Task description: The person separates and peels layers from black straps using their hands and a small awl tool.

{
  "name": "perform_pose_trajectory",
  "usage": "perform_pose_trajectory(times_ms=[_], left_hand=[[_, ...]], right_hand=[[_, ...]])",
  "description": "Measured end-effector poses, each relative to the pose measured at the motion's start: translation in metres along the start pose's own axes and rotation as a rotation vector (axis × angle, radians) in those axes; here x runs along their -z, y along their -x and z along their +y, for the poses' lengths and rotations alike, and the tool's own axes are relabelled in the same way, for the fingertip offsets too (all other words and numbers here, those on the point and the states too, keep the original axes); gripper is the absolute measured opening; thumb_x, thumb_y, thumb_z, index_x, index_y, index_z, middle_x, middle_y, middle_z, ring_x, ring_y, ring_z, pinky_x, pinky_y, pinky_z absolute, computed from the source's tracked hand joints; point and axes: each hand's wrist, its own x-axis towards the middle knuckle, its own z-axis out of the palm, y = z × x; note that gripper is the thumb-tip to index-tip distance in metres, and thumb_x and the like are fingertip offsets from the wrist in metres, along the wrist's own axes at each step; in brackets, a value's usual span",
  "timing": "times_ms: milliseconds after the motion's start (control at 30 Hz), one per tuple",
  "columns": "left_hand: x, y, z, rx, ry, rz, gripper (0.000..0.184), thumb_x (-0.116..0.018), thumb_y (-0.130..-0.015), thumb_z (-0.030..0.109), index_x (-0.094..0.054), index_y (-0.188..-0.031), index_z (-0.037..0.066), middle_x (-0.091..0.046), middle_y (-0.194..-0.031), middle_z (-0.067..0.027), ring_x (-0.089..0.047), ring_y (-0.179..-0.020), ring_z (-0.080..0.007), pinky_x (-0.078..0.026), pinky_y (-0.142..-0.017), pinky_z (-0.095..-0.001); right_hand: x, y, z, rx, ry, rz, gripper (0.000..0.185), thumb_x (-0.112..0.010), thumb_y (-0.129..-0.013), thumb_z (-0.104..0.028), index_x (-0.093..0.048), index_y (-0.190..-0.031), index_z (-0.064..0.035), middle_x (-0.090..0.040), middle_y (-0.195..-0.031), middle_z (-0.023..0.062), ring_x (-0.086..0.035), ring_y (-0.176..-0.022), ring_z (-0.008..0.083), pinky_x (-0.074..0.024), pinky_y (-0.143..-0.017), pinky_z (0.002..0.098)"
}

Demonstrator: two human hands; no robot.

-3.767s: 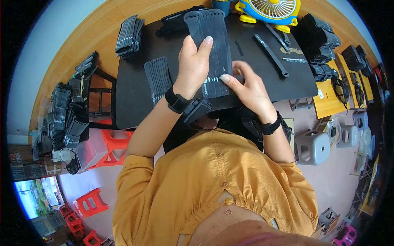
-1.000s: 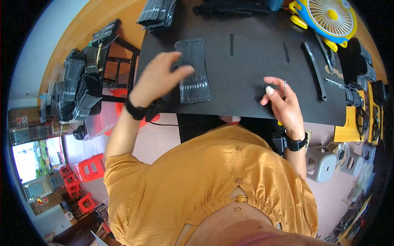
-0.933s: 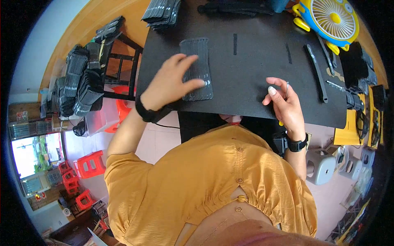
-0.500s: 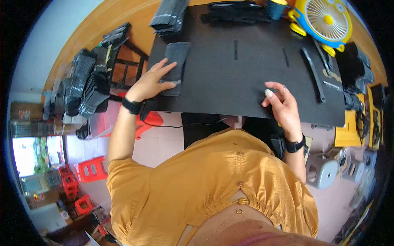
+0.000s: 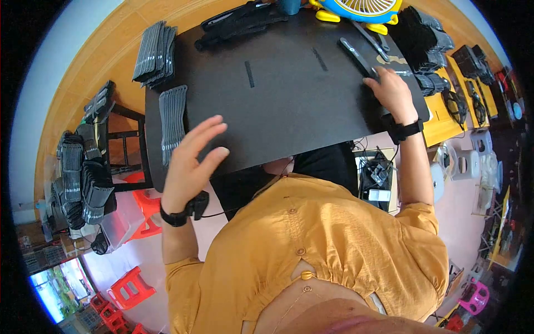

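My left hand point(image 5: 192, 161) is raised over the table's near left edge, fingers apart and holding nothing. Just beyond its fingertips lies a small stack of grey ribbed strips point(image 5: 173, 117), not visibly gripped. On the right side of the table, my right hand point(image 5: 396, 96) covers the near end of a long dark narrow tool point(image 5: 355, 54). Its thumb and fingers appear closed around that end, though the palm side is hidden. A second slim dark tool point(image 5: 371, 42) lies beyond, beside a tan cut-out piece point(image 5: 390, 59).
Bundled grey strips point(image 5: 156, 53) stand at the table's back left, with black pouches point(image 5: 239, 25) at the back. A blue and yellow fan point(image 5: 361, 8) stands behind the tools. More dark bundles point(image 5: 431, 47) are stacked right, and others point(image 5: 92, 178) sit off to the left.
The view has turned, shifting the table leftward. My left hand has come away from the grey strips. My right hand has moved right and forward onto the long dark tool.
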Motion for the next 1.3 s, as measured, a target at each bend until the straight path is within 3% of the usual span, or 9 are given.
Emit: perform_pose_trajectory(times_ms=[133,267,467,600,700,833,1000,1100,1300], left_hand=[[-0.04,-0.018,0.006,-0.051,0.213,-0.014,0.03,-0.065,-0.088,0.011,-0.065,-0.117,0.003,-0.065,-0.122,-0.013,-0.06,-0.115,-0.0236,-0.044,-0.1,-0.0336],[-0.082,-0.043,0.009,0.167,0.726,-0.15,0.029,-0.053,-0.098,0.014,-0.06,-0.122,-0.002,-0.062,-0.124,-0.013,-0.058,-0.116,-0.0191,-0.047,-0.096,-0.0311],[-0.13,-0.07,0.031,0.29,1.171,0.008,0.038,-0.048,-0.103,0.021,-0.047,-0.133,-0.001,-0.061,-0.119,-0.0122,-0.06,-0.108,-0.0184,-0.05,-0.091,-0.0307],[-0.122,-0.071,0.017,0.198,1.154,0.154,0.033,-0.05,-0.102,0.026,-0.054,-0.119,-0.002,-0.064,-0.097,-0.0062,-0.062,-0.092,-0.0142,-0.051,-0.079,-0.028],[-0.103,-0.063,0.02,0.3,0.993,-0.169,0.03,-0.045,-0.104,0.025,-0.053,-0.117,0.0,-0.057,-0.082,-0.002,-0.06,-0.072,-0.0123,-0.051,-0.069,-0.026],[-0.087,-0.054,0.039,0.398,1.163,-0.517,0.031,-0.046,-0.103,0.023,-0.052,-0.121,-0.001,-0.057,-0.079,-0.003,-0.061,-0.07,-0.0129,-0.052,-0.065,-0.0257],[-0.078,-0.052,0.022,0.442,1.572,-0.686,0.064,-0.024,-0.103,0.051,-0.051,-0.127,-0.002,-0.065,-0.083,-0.0119,-0.066,-0.072,-0.0222,-0.055,-0.067,-0.0326],[-0.083,-0.054,0.017,0.336,1.437,-0.337,0.055,-0.032,-0.104,0.042,-0.048,-0.132,-0.002,-0.063,-0.096,-0.0105,-0.064,-0.082,-0.02,-0.053,-0.073,-0.0317],[-0.123,-0.055,0.016,0.129,0.931,0.047,0.028,-0.05,-0.102,0.016,-0.057,-0.124,0.001,-0.057,-0.105,-0.0013,-0.055,-0.094,-0.0088,-0.046,-0.083,-0.0236]], right_hand=[[0.006,-0.003,-0.001,-0.031,-0.023,-0.218,0.04,-0.067,-0.087,-0.03,-0.064,-0.115,-0.0015,-0.068,-0.103,0.0193,-0.066,-0.094,0.0347,-0.0519,-0.081,0.0417],[0.01,0.023,-0.027,-0.063,-0.8,-0.22,0.039,-0.072,-0.086,-0.029,-0.065,-0.112,0.0,-0.067,-0.089,0.0074,-0.062,-0.08,0.0145,-0.0498,-0.072,0.0288],[0.003,0.075,-0.116,0.166,-0.889,-0.159,0.036,-0.076,-0.081,-0.026,-0.066,-0.107,-0.0031,-0.066,-0.085,0.0102,-0.063,-0.078,0.0196,-0.0501,-0.069,0.0313],[0.013,0.08,-0.122,0.331,-0.858,-0.196,0.033,-0.076,-0.08,-0.016,-0.065,-0.109,-0.0057,-0.068,-0.098,0.0126,-0.066,-0.086,0.0286,-0.0522,-0.075,0.0348],[0.035,0.068,-0.122,0.421,-0.628,0.178,0.044,-0.067,-0.078,-0.001,-0.062,-0.119,-0.0153,-0.058,-0.129,0.0083,-0.066,-0.1,0.0308,-0.0562,-0.077,0.0375],[0.038,0.056,-0.121,0.625,-0.404,0.1,0.045,-0.065,-0.076,-0.001,-0.063,-0.117,-0.02,-0.058,-0.13,0.0049,-0.067,-0.096,0.0304,-0.0571,-0.074,0.0386],[0.021,0.057,-0.103,0.653,-0.45,-0.036,0.034,-0.069,-0.079,-0.011,-0.066,-0.113,-0.0151,-0.066,-0.114,0.0088,-0.067,-0.09,0.0314,-0.0554,-0.073,0.0386],[0.01,0.065,-0.105,0.487,-0.635,-0.044,0.031,-0.073,-0.084,-0.022,-0.066,-0.108,-0.0049,-0.068,-0.091,0.0176,-0.068,-0.085,0.0322,-0.0528,-0.07,0.037],[0.005,0.088,-0.135,0.242,-0.877,-0.394,0.032,-0.072,-0.088,-0.025,-0.065,-0.11,-0.0027,-0.068,-0.082,0.0115,-0.066,-0.072,0.0164,-0.0515,-0.066,0.0299]])
